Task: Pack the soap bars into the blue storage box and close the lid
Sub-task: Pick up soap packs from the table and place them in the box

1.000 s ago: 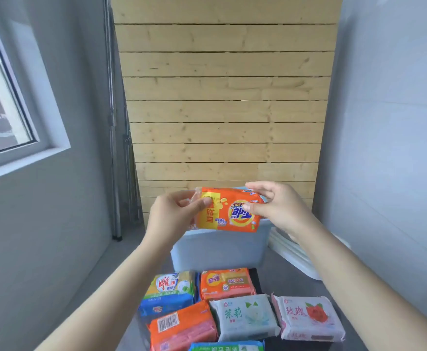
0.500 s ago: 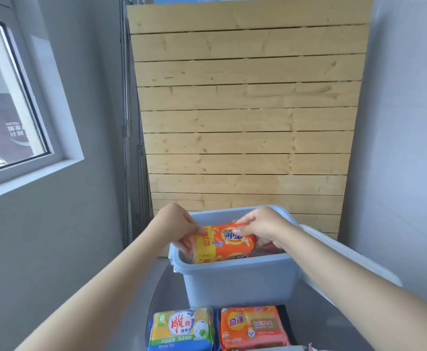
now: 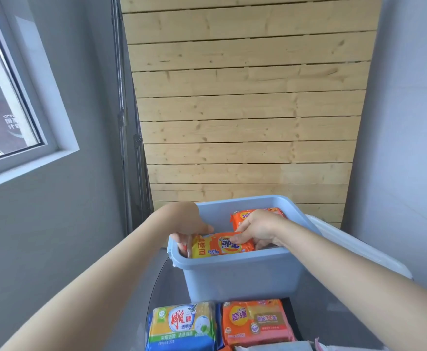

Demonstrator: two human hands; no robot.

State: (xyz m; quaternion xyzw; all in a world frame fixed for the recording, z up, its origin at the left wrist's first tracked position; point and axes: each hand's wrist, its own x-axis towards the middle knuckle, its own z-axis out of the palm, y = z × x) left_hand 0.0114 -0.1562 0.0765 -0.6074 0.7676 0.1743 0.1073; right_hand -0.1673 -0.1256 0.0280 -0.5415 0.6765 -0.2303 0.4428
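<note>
**A:** How far are you now?

**B:** You have both hands inside the blue storage box (image 3: pixel 242 277). Your left hand (image 3: pixel 185 228) and right hand (image 3: pixel 256 230) each grip one end of an orange-yellow soap bar (image 3: pixel 221 245), low at the near wall.

**A:** And the rest?

**B:** One orange bar (image 3: pixel 242 215) lies already at the back. Two packs, the yellow-blue bar (image 3: pixel 182 325) and the orange-pink bar (image 3: pixel 255 321), wait on the table, with others only partly visible. The white lid (image 3: pixel 359 249) lies beside the box, not on.

Around the fingers (image 3: pixel 242 238), the blue storage box (image 3: pixel 240 277) is smooth, matt plastic. The orange soap bar (image 3: pixel 222 245) they grip has a glossy printed wrapper. Beyond the fingers, the slatted panel (image 3: pixel 245 110) is bare, knotty wood.
</note>
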